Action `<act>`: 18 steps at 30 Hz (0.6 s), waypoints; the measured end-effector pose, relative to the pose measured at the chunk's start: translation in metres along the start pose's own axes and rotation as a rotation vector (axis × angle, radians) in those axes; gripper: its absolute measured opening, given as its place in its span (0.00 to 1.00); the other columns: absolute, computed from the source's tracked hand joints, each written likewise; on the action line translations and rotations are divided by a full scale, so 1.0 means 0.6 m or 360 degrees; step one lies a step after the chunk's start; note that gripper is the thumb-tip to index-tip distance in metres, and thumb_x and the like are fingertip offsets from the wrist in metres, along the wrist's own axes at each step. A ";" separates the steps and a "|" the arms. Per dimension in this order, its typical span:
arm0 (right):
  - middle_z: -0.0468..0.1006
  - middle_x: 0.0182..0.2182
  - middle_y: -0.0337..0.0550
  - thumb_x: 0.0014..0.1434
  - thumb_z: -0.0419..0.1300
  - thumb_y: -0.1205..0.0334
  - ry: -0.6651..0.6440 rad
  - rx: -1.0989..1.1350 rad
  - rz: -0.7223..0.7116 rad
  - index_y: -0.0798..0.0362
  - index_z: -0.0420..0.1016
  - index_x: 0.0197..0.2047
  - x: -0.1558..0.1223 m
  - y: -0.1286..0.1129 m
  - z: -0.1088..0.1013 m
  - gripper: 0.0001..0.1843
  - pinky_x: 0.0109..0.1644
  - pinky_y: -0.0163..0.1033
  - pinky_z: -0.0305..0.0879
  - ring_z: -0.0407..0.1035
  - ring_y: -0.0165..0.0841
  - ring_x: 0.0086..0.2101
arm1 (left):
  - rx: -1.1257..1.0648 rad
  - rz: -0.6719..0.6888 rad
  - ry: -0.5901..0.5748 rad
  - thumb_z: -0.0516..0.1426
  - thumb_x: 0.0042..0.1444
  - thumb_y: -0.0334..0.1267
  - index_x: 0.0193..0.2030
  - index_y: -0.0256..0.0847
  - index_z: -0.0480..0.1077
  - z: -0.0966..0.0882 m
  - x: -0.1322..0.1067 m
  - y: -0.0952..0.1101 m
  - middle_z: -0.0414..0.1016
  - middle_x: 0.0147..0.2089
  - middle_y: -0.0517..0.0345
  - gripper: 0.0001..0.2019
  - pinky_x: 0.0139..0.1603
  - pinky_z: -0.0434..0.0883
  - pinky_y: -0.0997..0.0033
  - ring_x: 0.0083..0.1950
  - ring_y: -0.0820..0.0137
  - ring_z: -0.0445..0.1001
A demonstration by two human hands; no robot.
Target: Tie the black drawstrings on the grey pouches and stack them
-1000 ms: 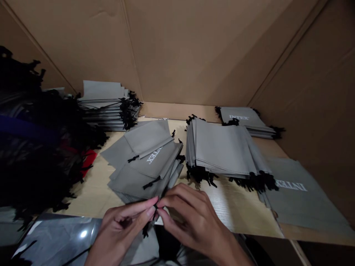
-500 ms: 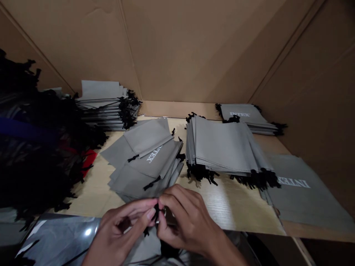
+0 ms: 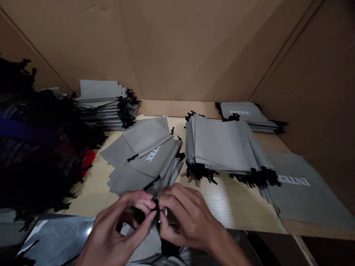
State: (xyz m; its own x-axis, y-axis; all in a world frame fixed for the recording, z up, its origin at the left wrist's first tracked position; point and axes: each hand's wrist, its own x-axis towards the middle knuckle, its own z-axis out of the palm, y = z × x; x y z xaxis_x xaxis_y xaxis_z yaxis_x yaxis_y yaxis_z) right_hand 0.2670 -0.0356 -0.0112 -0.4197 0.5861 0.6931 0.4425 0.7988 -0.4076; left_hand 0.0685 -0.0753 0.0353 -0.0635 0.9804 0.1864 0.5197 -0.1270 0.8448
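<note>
Leftmost, a dark heap of black knotted cords and grey fabric (image 3: 33,162) fills the left end of the pale wooden desk (image 3: 222,201), with a deep blue strip across it and a bright red patch at its right side. Below it, near the front left corner, lies a glossy transparent plastic sheet or bag (image 3: 59,234). Towards the back left corner rises a tall stack of grey fabric pouches with black cords (image 3: 97,107), knots facing right.

Next comes a loose, fanned pile of flat grey drawstring pouches (image 3: 148,142), one showing white INTEX lettering. Just in front of it, at the middle of the desk's front edge, the left hand (image 3: 116,225) pinches a black cord (image 3: 156,205) between thumb and fingers. Beneath hangs a pale grey fabric pouch (image 3: 146,244); whether the cord belongs to it, I cannot tell. The right hand (image 3: 188,218) meets the left at the cord, its thumb and fingers pinched narrow on it.

Further right stands a thick stack of grey pouches with black knotted ends (image 3: 224,144). Behind it, towards the back right corner, sits a lower INTEX-printed stack (image 3: 244,116). Finally, larger flat grey INTEX-lettered fabric (image 3: 302,192) covers the right end.
</note>
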 end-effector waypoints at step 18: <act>0.77 0.36 0.42 0.70 0.54 0.72 -0.0162 -0.0062 0.0122 0.52 0.74 0.42 0.004 0.023 -0.020 0.09 0.36 0.41 0.65 0.69 0.36 0.36 | 0.0349 0.0358 -0.0352 0.65 0.67 0.36 0.52 0.51 0.76 -0.027 0.026 -0.045 0.85 0.40 0.65 0.09 0.38 0.78 0.86 0.37 0.74 0.85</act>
State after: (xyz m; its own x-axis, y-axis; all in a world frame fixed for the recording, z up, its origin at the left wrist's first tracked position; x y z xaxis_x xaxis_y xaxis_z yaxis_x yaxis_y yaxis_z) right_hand 0.2815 -0.0246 -0.0078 -0.4608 0.6576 0.5960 0.5062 0.7463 -0.4322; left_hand 0.0395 -0.0589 0.0239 0.2456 0.9436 0.2220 0.6713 -0.3307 0.6633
